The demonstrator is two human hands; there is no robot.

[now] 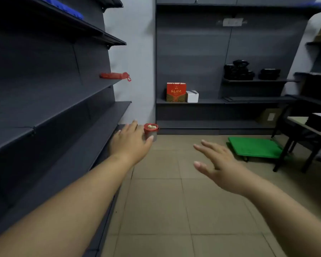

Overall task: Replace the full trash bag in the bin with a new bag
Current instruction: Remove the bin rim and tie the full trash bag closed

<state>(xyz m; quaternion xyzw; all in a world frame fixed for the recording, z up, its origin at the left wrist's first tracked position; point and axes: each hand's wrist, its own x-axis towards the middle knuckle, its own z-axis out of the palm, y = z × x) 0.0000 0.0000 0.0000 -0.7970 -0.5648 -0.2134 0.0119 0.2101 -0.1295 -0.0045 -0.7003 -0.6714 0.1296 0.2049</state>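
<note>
Gold characters on the red gift bag [176, 92] are illegible.

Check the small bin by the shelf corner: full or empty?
Full: pale crumpled trash shows at the red-lined rim of the bin.

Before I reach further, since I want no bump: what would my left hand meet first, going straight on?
Probably the bin just past the left hand; the thumb overlaps it in the picture, though depth is unclear.
</note>
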